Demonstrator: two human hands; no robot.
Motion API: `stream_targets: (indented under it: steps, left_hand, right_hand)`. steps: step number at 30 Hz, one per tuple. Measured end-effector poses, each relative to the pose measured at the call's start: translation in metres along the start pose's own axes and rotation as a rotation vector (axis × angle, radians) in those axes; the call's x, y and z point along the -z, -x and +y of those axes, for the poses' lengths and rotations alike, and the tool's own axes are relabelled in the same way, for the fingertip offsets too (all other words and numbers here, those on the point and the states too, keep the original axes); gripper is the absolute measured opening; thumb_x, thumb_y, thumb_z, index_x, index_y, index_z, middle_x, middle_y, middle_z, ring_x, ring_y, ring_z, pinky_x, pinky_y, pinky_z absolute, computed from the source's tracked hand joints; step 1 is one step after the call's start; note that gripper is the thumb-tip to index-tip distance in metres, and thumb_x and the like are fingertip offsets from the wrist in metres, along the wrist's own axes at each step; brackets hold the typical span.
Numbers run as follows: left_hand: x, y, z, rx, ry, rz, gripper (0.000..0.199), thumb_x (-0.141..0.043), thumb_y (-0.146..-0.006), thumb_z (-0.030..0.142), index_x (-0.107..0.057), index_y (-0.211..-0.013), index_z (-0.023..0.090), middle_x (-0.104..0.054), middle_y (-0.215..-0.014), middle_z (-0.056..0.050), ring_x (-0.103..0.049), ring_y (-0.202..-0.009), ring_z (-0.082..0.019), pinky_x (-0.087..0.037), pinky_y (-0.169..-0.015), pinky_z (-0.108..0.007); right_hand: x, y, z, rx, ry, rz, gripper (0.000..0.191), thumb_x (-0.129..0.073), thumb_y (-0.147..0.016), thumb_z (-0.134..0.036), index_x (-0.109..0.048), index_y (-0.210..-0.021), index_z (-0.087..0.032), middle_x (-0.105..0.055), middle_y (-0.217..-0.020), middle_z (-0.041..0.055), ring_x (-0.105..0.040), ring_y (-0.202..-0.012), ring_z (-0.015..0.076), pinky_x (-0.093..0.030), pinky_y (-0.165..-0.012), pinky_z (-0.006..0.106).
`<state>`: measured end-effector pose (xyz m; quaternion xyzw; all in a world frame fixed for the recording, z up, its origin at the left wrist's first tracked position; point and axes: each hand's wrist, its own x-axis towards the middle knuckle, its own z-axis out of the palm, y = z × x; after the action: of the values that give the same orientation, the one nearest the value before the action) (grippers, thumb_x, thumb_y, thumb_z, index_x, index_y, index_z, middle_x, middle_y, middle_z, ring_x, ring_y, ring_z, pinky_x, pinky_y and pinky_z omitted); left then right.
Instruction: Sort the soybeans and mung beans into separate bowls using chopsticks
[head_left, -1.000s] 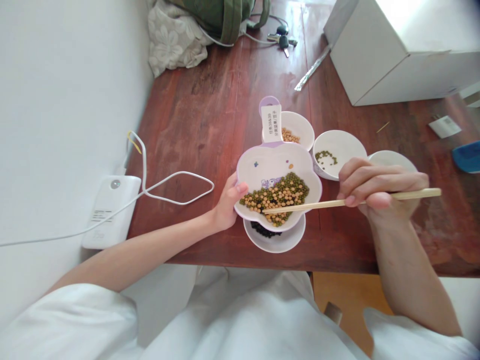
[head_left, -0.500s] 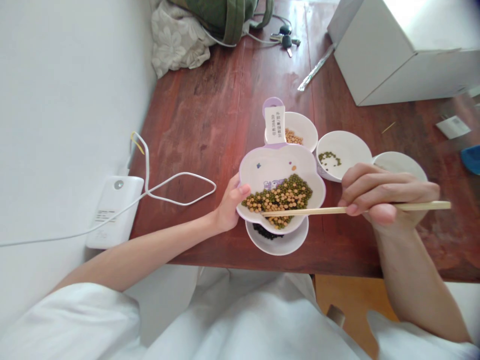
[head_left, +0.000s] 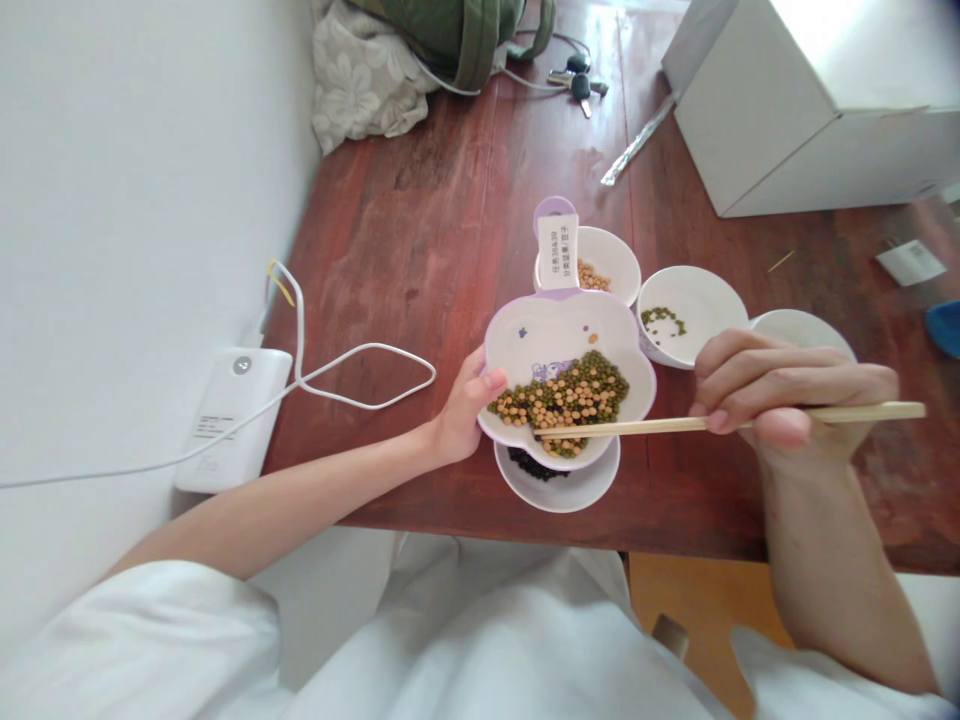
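Mung beans and soybeans (head_left: 562, 395) lie in a flower-shaped plate (head_left: 570, 335); left hand (head_left: 469, 405) grips its rim, right hand (head_left: 787, 395) pinches chopsticks (head_left: 645, 424) above them.

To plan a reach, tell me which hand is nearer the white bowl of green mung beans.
Right. The right hand sits just below and right of the bowl, its fingers at its edge. The left hand is farther off, beyond the flower-shaped plate it holds.
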<state>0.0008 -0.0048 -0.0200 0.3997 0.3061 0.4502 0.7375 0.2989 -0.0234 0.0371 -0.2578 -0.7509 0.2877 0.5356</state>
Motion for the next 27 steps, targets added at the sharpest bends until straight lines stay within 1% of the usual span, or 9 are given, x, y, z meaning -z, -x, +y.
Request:
stream_targets:
  steps: [4, 10, 13, 16, 19, 22, 24, 27]
  left_hand:
    - [0.002, -0.001, 0.0, 0.01, -0.017, -0.022, 0.058, -0.076, -0.085, 0.069, -0.08, -0.121, 0.023, -0.085, -0.122, -0.009, -0.072, -0.136, -0.044, -0.06, -0.114, -0.057]
    - [0.002, -0.001, 0.0, -0.007, -0.004, -0.019, 0.058, -0.076, -0.085, 0.068, -0.08, -0.118, 0.021, -0.086, -0.116, -0.01, -0.072, -0.135, -0.044, -0.059, -0.116, -0.056]
    - [0.002, -0.001, -0.001, 0.0, -0.01, -0.016, 0.057, -0.075, -0.086, 0.068, -0.08, -0.119, 0.023, -0.086, -0.117, -0.01, -0.072, -0.135, -0.043, -0.059, -0.116, -0.057]
    - [0.002, -0.001, -0.001, -0.016, -0.002, -0.018, 0.06, -0.076, -0.085, 0.069, -0.079, -0.122, 0.021, -0.085, -0.119, -0.011, -0.072, -0.135, -0.044, -0.059, -0.115, -0.056]
    - [0.003, -0.002, -0.002, -0.031, 0.007, -0.051, 0.06, -0.076, -0.087, 0.069, -0.079, -0.121, 0.02, -0.084, -0.122, -0.012, -0.072, -0.134, -0.043, -0.059, -0.114, -0.053]
    - [0.003, -0.002, -0.002, -0.039, 0.017, -0.072, 0.058, -0.074, -0.088, 0.069, -0.079, -0.12, 0.02, -0.084, -0.124, -0.012, -0.071, -0.135, -0.043, -0.058, -0.115, -0.053]
    - [0.002, -0.002, -0.001, -0.031, 0.016, -0.055, 0.061, -0.075, -0.086, 0.07, -0.079, -0.121, 0.02, -0.084, -0.125, -0.012, -0.07, -0.137, -0.043, -0.057, -0.116, -0.054]
    - [0.0, -0.002, -0.001, -0.009, 0.011, -0.016, 0.063, -0.078, -0.082, 0.07, -0.08, -0.121, 0.02, -0.085, -0.124, -0.012, -0.07, -0.139, -0.044, -0.055, -0.119, -0.054]
  right_hand:
    - [-0.001, 0.0, 0.001, -0.01, -0.006, 0.004, 0.045, -0.079, -0.1, -0.052, -0.082, -0.072, -0.018, -0.072, -0.059, 0.0054, -0.066, -0.053, 0.0213, -0.048, -0.053, 0.041]
    - [-0.003, 0.001, 0.001, -0.081, -0.023, 0.039, 0.047, -0.08, -0.098, -0.057, -0.084, -0.07, -0.02, -0.072, -0.058, 0.0055, -0.067, -0.053, 0.0222, -0.047, -0.052, 0.04]
    - [-0.002, 0.001, 0.004, -0.065, -0.044, 0.046, 0.049, -0.079, -0.099, -0.058, -0.083, -0.068, -0.02, -0.071, -0.056, 0.0049, -0.065, -0.05, 0.0213, -0.047, -0.051, 0.041]
    - [0.0, 0.0, 0.007, -0.042, -0.076, 0.061, 0.055, -0.075, -0.1, -0.061, -0.079, -0.063, -0.02, -0.068, -0.051, 0.0036, -0.061, -0.043, 0.0197, -0.046, -0.048, 0.041]
    - [0.0, 0.0, 0.01, -0.026, -0.089, 0.113, 0.06, -0.073, -0.102, -0.063, -0.076, -0.059, -0.021, -0.065, -0.048, 0.0022, -0.056, -0.038, 0.018, -0.043, -0.046, 0.04]
    - [-0.003, 0.002, 0.012, -0.011, -0.06, 0.191, 0.056, -0.076, -0.101, -0.06, -0.077, -0.06, -0.021, -0.067, -0.05, 0.0018, -0.055, -0.038, 0.0173, -0.043, -0.049, 0.041]
    - [-0.006, 0.003, 0.011, -0.017, -0.023, 0.227, 0.054, -0.078, -0.1, -0.059, -0.077, -0.061, -0.021, -0.067, -0.051, 0.0013, -0.056, -0.04, 0.0179, -0.043, -0.05, 0.042]
    - [-0.009, 0.005, 0.008, -0.035, 0.019, 0.213, 0.053, -0.078, -0.099, -0.059, -0.077, -0.062, -0.021, -0.068, -0.052, 0.0018, -0.058, -0.042, 0.0191, -0.042, -0.05, 0.042]
